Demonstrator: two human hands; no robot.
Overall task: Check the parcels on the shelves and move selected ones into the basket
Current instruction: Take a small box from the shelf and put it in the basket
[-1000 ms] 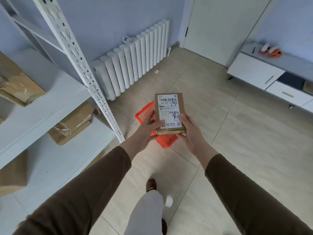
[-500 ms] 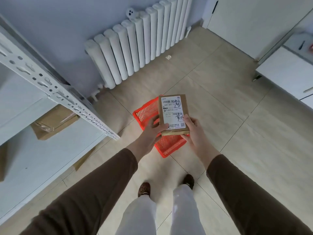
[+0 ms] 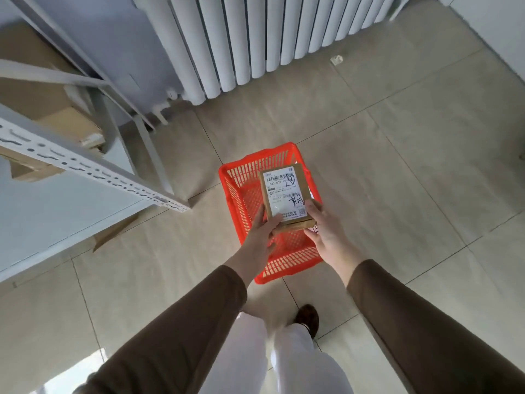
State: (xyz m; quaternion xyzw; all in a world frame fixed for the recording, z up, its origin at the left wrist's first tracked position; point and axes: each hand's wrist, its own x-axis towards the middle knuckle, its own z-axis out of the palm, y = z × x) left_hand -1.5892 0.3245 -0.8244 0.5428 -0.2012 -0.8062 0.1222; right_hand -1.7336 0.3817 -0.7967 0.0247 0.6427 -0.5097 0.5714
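Right now I have the parcel [image 3: 286,194] held label-up over the red basket [image 3: 241,203], just right of centre in the frame. My left hand [image 3: 262,233] pinches its near left corner, thumb on top of the label; my right hand [image 3: 322,226] grips the near right corner, fingers curled round the edge. Both hands sit at the near end, which I judge leaves the far end free to go down into the basket first. Keeping the label upward lets me read the printed code and the handwritten marks, which suits the checking part of the job.

Its long axis runs from lower centre toward the top of the frame, leaning slightly right, roughly in line with the basket's own length. The basket stands on the tiled floor [image 3: 397,166], below the radiator [image 3: 255,38] and right of the shelf unit [image 3: 85,172], where other cardboard boxes [image 3: 68,126] sit at upper left.
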